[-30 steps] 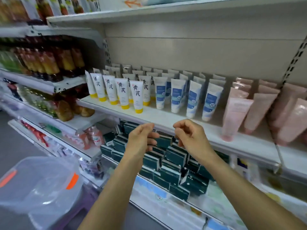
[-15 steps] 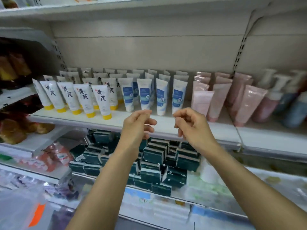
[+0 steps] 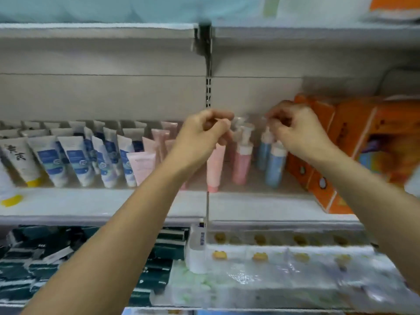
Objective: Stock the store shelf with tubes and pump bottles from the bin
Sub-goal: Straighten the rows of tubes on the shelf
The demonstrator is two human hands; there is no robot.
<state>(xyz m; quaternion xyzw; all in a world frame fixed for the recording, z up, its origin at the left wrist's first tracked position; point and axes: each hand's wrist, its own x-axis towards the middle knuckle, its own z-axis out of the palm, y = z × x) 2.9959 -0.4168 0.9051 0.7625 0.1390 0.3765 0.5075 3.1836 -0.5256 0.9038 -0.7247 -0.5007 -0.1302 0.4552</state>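
Note:
My left hand (image 3: pixel 204 135) hovers in front of the shelf (image 3: pixel 272 205) with its fingers curled and nothing visible in them. It covers the top of an upright pink tube (image 3: pixel 214 169). My right hand (image 3: pixel 295 130) is curled the same way, just above the pump heads of the blue pump bottles (image 3: pixel 273 167). Pink pump bottles (image 3: pixel 242 162) stand between the two hands. Rows of blue-and-white tubes (image 3: pixel 77 160) and more pink tubes (image 3: pixel 141 164) fill the shelf to the left. The bin is out of sight.
Orange cartons (image 3: pixel 354 142) stand at the shelf's right end, close to my right wrist. A slotted upright (image 3: pixel 208 87) runs up the back wall. Dark green boxes (image 3: pixel 45 264) and wrapped packs (image 3: pixel 284 264) fill the shelf below.
The view has swung right, past the yellow-capped tubes to the pump bottles and orange cartons. Both hands have risen from the shelf's front edge to the height of the product tops, still curled.

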